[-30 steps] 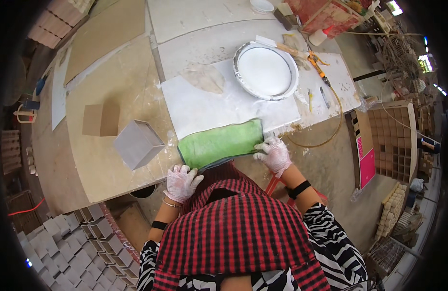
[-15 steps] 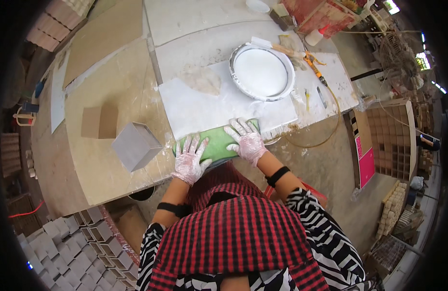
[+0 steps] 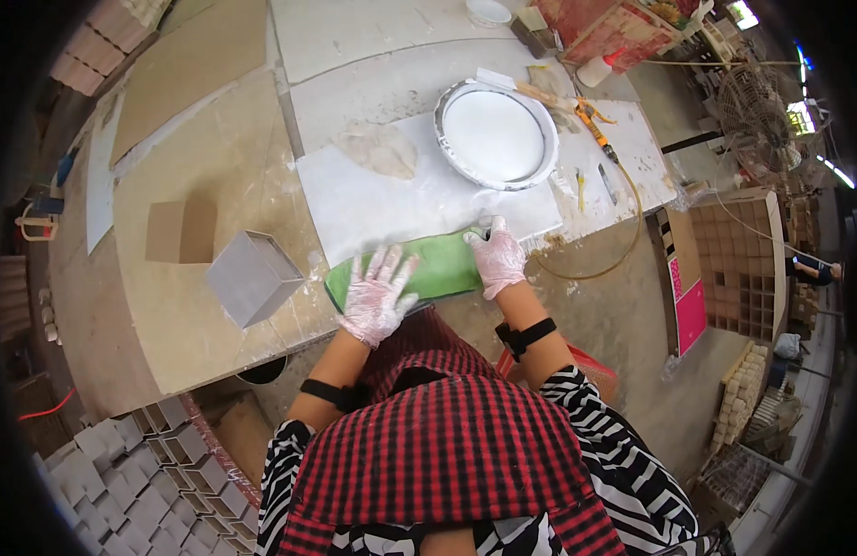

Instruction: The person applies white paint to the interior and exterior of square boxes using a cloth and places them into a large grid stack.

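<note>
The worktable [image 3: 192, 320] fills the upper left, its far end cut off by the top edge. A red-and-black checked apron [image 3: 438, 454] covers the person's front and hides whatever lies beneath it. On the table a white sheet [image 3: 438, 206] runs under a round basin [image 3: 495, 137]; whether the white inside is liquid or bare bottom is hard to make out. The green cloth [image 3: 442, 264] lies along the table's near edge, partly covered by both hands. The gloved left hand [image 3: 379, 298] rests palm down on its left part, fingers spread, gripping nothing. The gloved right hand [image 3: 496, 257] is at its right end, fingers bent and thumb toward the cloth; one cannot tell whether they pinch its edge.
</note>
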The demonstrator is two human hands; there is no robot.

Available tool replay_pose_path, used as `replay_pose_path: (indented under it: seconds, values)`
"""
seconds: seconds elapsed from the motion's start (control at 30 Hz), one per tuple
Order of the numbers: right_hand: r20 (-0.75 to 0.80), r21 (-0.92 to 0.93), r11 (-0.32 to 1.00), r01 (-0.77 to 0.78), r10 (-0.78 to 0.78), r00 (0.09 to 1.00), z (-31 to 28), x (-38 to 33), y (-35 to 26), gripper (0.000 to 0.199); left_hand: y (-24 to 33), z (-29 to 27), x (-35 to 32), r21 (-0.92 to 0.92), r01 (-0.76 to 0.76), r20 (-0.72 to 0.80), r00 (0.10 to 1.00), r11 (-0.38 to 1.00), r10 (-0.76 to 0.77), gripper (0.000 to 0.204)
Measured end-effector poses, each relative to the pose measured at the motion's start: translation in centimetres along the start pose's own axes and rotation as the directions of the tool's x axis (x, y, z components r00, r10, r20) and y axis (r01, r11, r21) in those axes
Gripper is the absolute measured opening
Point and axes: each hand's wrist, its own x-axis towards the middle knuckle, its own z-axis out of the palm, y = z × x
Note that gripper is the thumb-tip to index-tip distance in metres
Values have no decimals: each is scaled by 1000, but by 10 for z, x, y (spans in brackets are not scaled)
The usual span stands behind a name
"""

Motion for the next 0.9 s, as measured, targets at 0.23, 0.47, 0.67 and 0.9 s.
replay_pose_path:
  seconds: [0.23,0.47,0.67,0.9]
  values:
    - [253,36,998,58,-65,965,-3,-31,-55,56,-30,-20,-38,-198,170,-310,924,965,-226,48]
    - [92,39,997,63,-66,994,4,-16,-25,64,-37,-26,-58,-384,267,-251,891,884,-378,47]
    - [137,-109,993,36,-21,990,24,-29,-21,69,-39,-18,-62,-557,317,-259,812,767,-523,45]
    - [-65,-147,989,33,-43,997,29,-48,-21,65,-34,-34,-46,-418,181,-234,925,890,-298,35]
